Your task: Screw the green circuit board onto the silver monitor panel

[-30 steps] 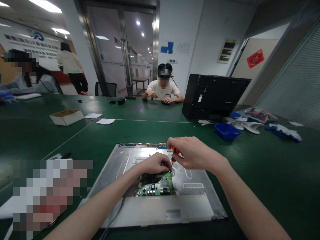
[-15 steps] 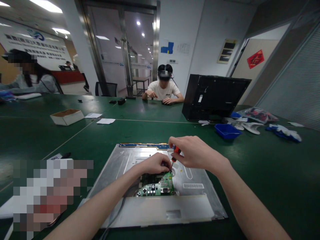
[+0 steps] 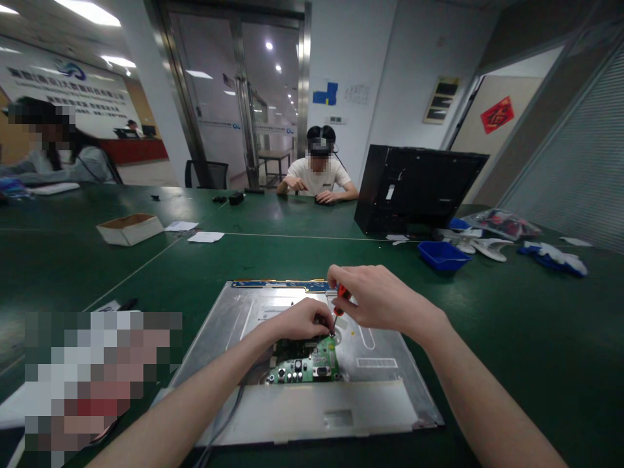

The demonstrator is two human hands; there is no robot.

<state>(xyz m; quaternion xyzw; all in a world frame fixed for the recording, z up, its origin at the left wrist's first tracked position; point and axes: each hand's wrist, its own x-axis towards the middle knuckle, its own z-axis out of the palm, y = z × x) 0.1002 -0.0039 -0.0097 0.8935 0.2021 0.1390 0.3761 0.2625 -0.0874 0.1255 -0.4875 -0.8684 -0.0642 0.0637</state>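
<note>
A metal display panel (image 3: 385,403) lies flat on the green table in front of me, with a green circuit board (image 3: 322,359) at its middle. My right hand (image 3: 363,292) is closed around the red and black handle of a screwdriver (image 3: 342,300). The screwdriver points down, its tip at the upper right corner of the board. Right beside that tip, my left hand (image 3: 309,318) has its fingers pinched together at the same corner. Whatever those fingers hold, if anything, is hidden. A grey cable (image 3: 233,413) runs from the board towards the panel's near edge.
A black monitor housing (image 3: 419,185) stands at the back right, near a blue tray (image 3: 443,257) and blue-white gloves (image 3: 553,260). An open cardboard box (image 3: 130,233) sits at the left. A person (image 3: 319,172) sits across the table, another (image 3: 53,149) at far left.
Both hands and the screwdriver keep nearly the same place at the board's corner. The whole view has shifted very slightly.
</note>
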